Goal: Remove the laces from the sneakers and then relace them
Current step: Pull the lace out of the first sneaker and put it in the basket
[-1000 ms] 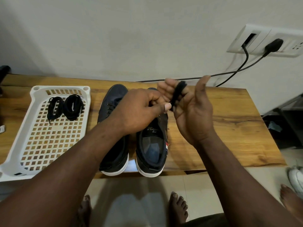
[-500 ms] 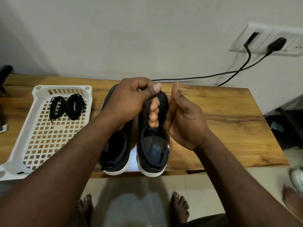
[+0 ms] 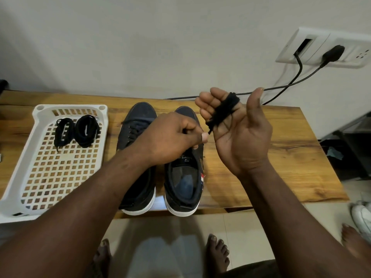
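Note:
Two dark navy sneakers with white soles stand side by side on the wooden table point(image 3: 281, 157). The left sneaker point(image 3: 140, 117) shows lacing over its tongue; the right sneaker point(image 3: 184, 183) shows open eyelets and no lace. Above the right sneaker's toe, my right hand point(image 3: 241, 141) is raised palm up, with a black lace point(image 3: 224, 111) wound in a coil around its curled fingers. My left hand point(image 3: 170, 137) is beside it and pinches the loose end of that lace between thumb and fingers.
A white perforated tray point(image 3: 70, 107) lies on the table's left side with two coiled black laces point(image 3: 87, 130) at its far end. Black cables point(image 3: 291, 83) run from a wall socket point(image 3: 325, 47) behind the table. A white shoe point(image 3: 361, 215) and bare feet are on the floor.
My hands were pressed together over the right sneaker half a second ago. Now the right hand has lifted up and to the right, and the left has drawn the lace end away.

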{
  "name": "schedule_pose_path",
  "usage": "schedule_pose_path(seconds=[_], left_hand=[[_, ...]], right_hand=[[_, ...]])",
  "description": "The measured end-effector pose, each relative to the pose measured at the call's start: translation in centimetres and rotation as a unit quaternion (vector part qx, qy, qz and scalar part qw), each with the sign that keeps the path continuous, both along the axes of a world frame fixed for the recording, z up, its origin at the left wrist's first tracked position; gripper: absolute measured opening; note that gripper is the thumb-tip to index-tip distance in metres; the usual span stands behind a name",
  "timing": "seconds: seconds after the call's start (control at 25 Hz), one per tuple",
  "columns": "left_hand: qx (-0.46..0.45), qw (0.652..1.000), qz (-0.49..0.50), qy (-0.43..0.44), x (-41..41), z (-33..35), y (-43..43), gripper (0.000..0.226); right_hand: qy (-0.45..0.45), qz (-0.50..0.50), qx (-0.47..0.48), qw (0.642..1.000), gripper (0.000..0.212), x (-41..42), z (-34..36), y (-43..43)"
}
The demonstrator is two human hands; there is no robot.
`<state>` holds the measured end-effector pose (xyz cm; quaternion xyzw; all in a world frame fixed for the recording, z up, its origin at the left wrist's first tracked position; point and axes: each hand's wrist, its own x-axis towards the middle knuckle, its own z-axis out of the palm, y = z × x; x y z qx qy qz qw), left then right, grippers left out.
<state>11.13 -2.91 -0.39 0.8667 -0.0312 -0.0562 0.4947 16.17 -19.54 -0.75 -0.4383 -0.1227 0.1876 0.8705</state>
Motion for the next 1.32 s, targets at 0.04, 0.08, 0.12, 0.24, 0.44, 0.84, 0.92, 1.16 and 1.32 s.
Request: schedule_pose_path(seconds=[0.04, 0.08, 0.12, 0.24, 0.44, 0.84, 0.92, 1.16, 1.32], left_hand=[[-0.007, 1.0, 0.002, -0.012, 0.0, 0.1, 0.0, 0.016], [-0.017, 0.999, 0.007, -0.027, 0.0, 0.1, 0.0, 0.014], [-0.028, 0.999, 0.014, -0.042, 0.0, 0.2, 0.2, 0.01], [-0.075, 0.993, 0.021, -0.086, 0.0, 0.2, 0.9, 0.006], [-0.122, 0.976, 0.108, -0.145, -0.2, 0.9, 1.3, 0.006], [-0.116, 0.992, 0.054, 0.005, 0.5, -0.7, 0.6, 0.022], [-0.032, 0.999, 0.008, 0.014, 0.2, -0.5, 0.2, 0.022], [0.004, 0.995, 0.034, -0.098, -0.2, 0.2, 0.6, 0.01], [-0.096, 0.979, 0.08, -0.159, -0.1, 0.5, 1.3, 0.012]], right_hand=[[-0.02, -0.02, -0.068, 0.997, 0.084, -0.2, -0.1, 0.1], [-0.033, -0.025, -0.136, 0.99, 0.086, -0.3, -0.4, 0.1], [-0.042, -0.012, -0.198, 0.979, 0.087, -0.5, -0.5, 0.1], [-0.103, 0.06, -0.356, 0.927, 0.084, -1.3, -0.4, 0.5], [-0.062, 0.131, -0.326, 0.934, 0.078, -1.7, 0.1, 0.9], [0.093, 0.099, 0.142, 0.981, 0.046, -0.9, 1.6, 0.7], [0.074, 0.034, 0.162, 0.983, 0.046, -0.4, 1.1, 0.6], [-0.037, -0.032, -0.177, 0.983, 0.077, -0.6, -0.7, 0.9], [-0.08, 0.074, -0.345, 0.932, 0.085, -1.5, -0.6, 1.2]])
